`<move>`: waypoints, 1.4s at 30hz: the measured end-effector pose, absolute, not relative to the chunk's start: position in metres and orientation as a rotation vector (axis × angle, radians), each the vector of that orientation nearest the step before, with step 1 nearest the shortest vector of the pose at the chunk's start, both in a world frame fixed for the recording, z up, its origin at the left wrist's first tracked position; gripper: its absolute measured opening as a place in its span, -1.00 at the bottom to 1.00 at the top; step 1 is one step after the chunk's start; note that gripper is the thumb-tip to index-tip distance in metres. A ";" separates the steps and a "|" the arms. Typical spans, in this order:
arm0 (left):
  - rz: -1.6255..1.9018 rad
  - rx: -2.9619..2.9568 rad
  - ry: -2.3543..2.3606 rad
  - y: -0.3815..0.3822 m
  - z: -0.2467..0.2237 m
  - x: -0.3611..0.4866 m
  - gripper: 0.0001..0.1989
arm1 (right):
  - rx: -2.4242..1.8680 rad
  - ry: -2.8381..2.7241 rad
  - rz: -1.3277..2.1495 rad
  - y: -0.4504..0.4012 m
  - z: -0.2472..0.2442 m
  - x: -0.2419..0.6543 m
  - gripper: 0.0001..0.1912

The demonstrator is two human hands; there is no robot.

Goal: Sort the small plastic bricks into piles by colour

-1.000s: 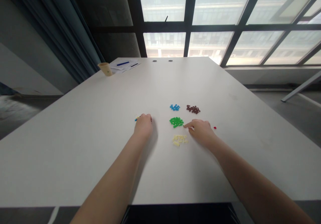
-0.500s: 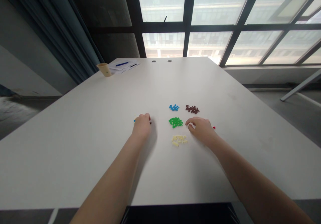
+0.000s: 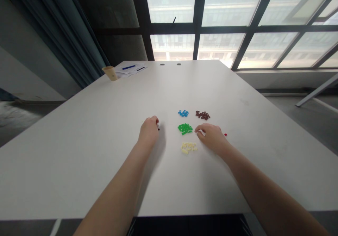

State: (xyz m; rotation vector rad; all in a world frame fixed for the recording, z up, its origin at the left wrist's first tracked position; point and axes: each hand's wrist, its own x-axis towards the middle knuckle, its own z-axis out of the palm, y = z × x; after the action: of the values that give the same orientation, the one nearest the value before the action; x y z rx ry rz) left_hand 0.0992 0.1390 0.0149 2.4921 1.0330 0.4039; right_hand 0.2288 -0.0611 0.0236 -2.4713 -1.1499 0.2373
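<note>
Large windows point(image 3: 171, 7) behind a pale surface point(image 3: 79, 165); at its far left corner, a paper cup point(image 3: 110, 73) beside papers point(image 3: 131, 69) and a blue pen point(image 3: 129, 67). Near the middle, four small clusters of plastic bricks: blue pile point(image 3: 183, 113), brown pile point(image 3: 202, 115), green pile point(image 3: 185, 129) and cream pile point(image 3: 188, 148). Left hand point(image 3: 148, 132) curled, fingertips low by a tiny dark piece point(image 3: 158, 127), any hold on it impossible to tell. Right hand point(image 3: 211, 136) half open, nothing visible in its grasp, forefinger just beside the green pile, a lone red brick point(image 3: 225, 134) just past its knuckles.
</note>
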 end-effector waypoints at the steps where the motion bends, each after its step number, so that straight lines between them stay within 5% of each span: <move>1: 0.435 2.399 0.988 0.137 0.016 0.101 -0.86 | -2.455 -1.154 0.224 -0.061 0.023 0.229 -0.76; 4: 0.443 1.892 0.781 0.124 0.021 0.107 -0.94 | -2.326 -1.189 0.130 -0.060 0.020 0.229 -0.78; 11: 0.136 0.931 0.535 0.089 0.028 0.114 -0.74 | -1.804 -1.394 -0.138 -0.057 0.023 0.218 -0.87; 42: -0.007 0.874 0.468 0.079 0.024 0.112 -0.73 | -1.813 -1.292 -0.229 -0.056 0.019 0.233 -0.88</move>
State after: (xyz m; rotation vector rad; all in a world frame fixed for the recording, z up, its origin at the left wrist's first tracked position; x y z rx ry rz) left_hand 0.1124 0.0790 0.0239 0.8741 0.4679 -0.0074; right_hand 0.2326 -0.0562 0.0186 -1.8135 -1.2924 -0.2293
